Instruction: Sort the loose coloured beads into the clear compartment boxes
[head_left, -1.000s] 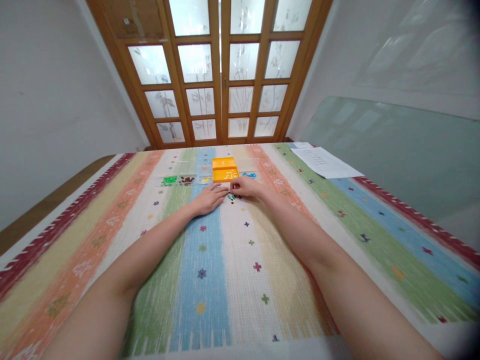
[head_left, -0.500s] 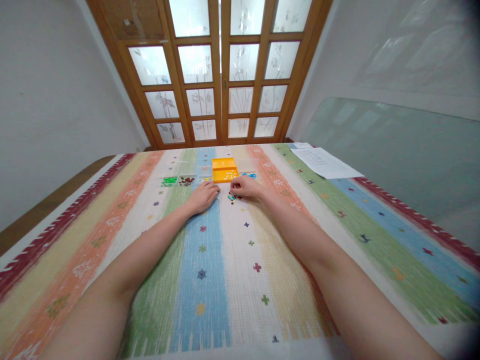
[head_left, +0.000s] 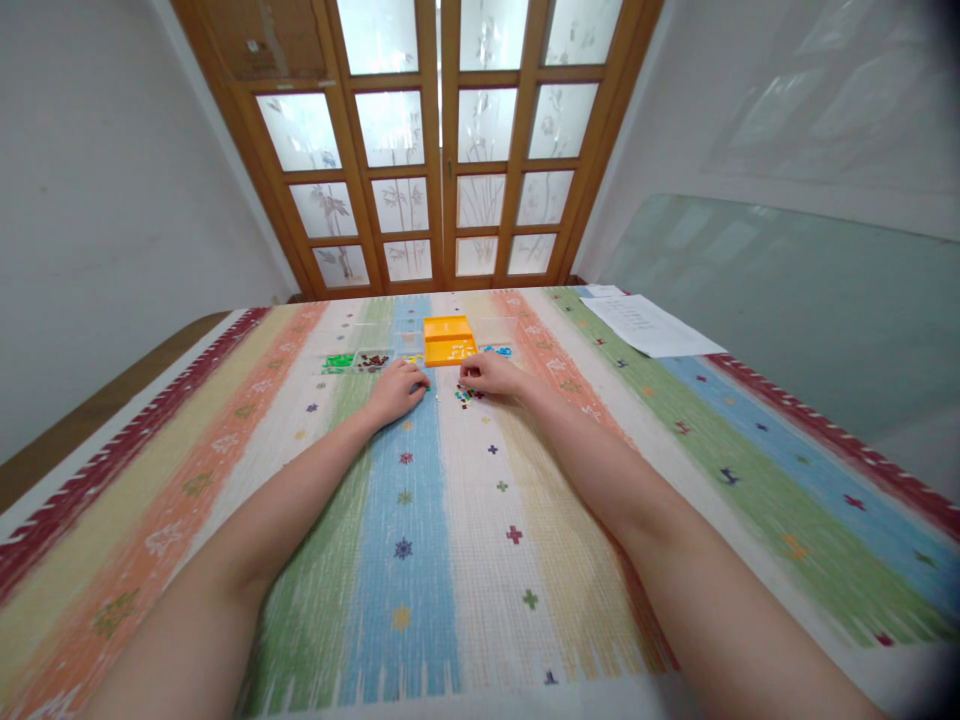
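Observation:
My left hand (head_left: 397, 391) rests on the blue stripe of the tablecloth, its fingers curled down with the fingertips together. A tiny greenish speck shows at those fingertips; whether it is held I cannot tell. Across a short gap, my right hand (head_left: 493, 375) has thumb and forefinger pinched, and what lies between them is too small to make out. Just below it sits a small heap of mixed coloured pieces (head_left: 466, 397), partly covered by the hand. Behind both hands stands an open orange box (head_left: 451, 333) with small white pieces in its near half.
Left of the orange box are clear compartments with green pieces (head_left: 340, 361), brown pieces (head_left: 373, 361) and yellow pieces (head_left: 413, 359). Blue pieces (head_left: 496, 351) lie on its right. Paper sheets (head_left: 646, 325) lie at the far right of the striped tablecloth (head_left: 480, 560).
My left hand has shifted a little to the left, away from my right hand, widening the gap between them. My right hand stays almost in place over the heap.

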